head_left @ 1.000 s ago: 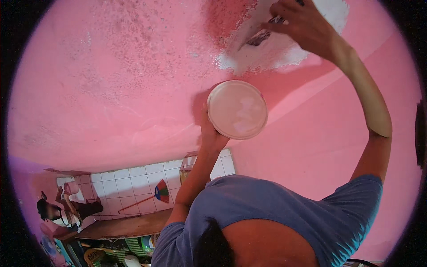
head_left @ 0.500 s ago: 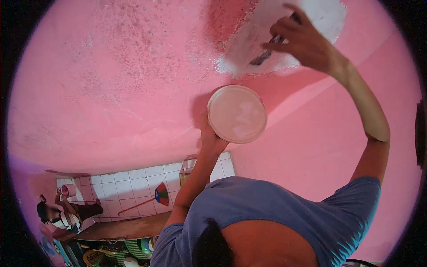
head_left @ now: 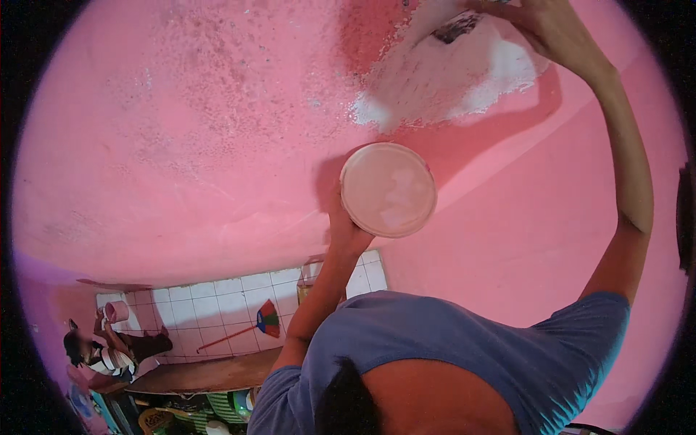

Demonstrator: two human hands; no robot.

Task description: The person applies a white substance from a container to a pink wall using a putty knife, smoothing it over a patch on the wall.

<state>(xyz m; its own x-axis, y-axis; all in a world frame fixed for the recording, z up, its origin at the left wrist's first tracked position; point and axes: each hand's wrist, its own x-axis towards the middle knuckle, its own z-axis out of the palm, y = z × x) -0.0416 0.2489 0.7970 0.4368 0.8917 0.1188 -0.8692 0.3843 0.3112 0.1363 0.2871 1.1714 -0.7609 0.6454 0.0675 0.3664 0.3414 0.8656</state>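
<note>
My left hand [head_left: 349, 226] grips a round, pale lid-like disc [head_left: 370, 181] by its lower left edge, and a whitish smear of paste [head_left: 401, 196] lies on its face. High at the upper right, my right hand [head_left: 558, 32] is closed on a putty knife [head_left: 457, 27], its fingers partly cut off by the frame's top edge. The dark, smeared blade rests against a white patch [head_left: 511, 61] on the pink wall [head_left: 239, 145]. Most of the knife's handle is hidden. The disc is below the patch, apart from the knife.
White tiles [head_left: 210, 312] line the lower wall, with a multicoloured broom [head_left: 267, 319] against them. A wooden board [head_left: 210, 373] runs below, above assorted goods. At the far left a person [head_left: 101, 351] holds a pink container [head_left: 116, 312]. Roughened, flaking paint [head_left: 239, 58] covers the upper wall.
My right hand has moved up and to the right with the putty knife. More of the white patch's lower part now looks greyish-pink in shade. The disc has barely moved.
</note>
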